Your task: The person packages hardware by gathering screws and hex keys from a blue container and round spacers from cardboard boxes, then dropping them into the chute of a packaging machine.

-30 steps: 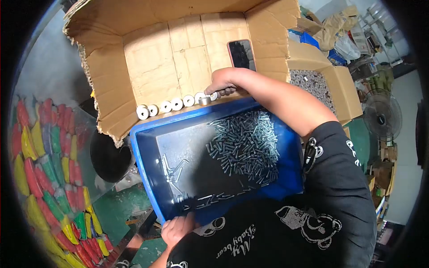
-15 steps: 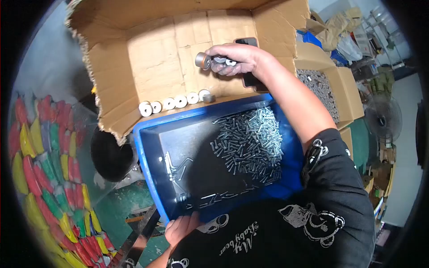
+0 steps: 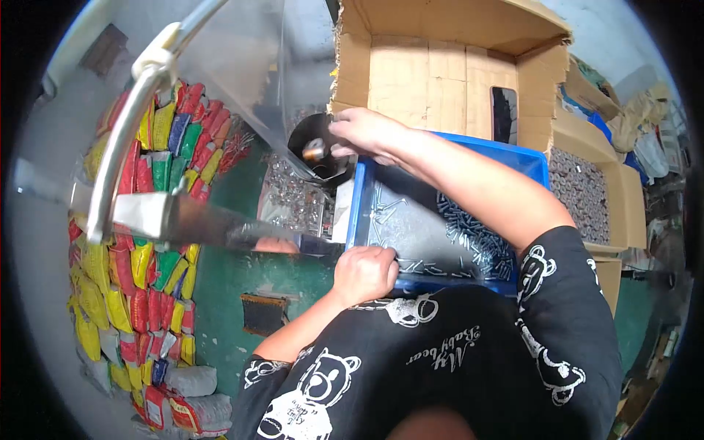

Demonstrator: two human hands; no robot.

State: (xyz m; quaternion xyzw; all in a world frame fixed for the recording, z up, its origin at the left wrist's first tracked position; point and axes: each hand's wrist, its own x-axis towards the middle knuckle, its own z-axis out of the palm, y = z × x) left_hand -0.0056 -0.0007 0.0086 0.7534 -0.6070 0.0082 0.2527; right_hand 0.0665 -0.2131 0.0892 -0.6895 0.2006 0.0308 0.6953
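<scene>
My right hand (image 3: 359,133) reaches over the rim of a dark round bin (image 3: 339,176), left of the blue tray, with its fingers spread. Just below the fingertips is a blurred metal cylinder with an orange band (image 3: 315,150), seemingly apart from them. My left hand (image 3: 367,274) is curled over the near left corner of the blue tray (image 3: 359,198); its fingertips are hidden. Many loose screws (image 3: 477,238) lie inside the tray, heaped at the right, with a few scattered at the left (image 3: 385,209). My right forearm covers part of the tray.
Behind the tray stands an open cardboard box (image 3: 447,81) with a phone (image 3: 504,114) in it. Another carton (image 3: 623,213), full of small cylinders, is at the right. A metal pole (image 3: 121,147) and colourful bundles (image 3: 147,264) are at the left.
My right hand has moved from inside the cardboard box, left to the dark bin, and its grip has opened. My view has shifted left. The row of white-ended cylinders no longer shows.
</scene>
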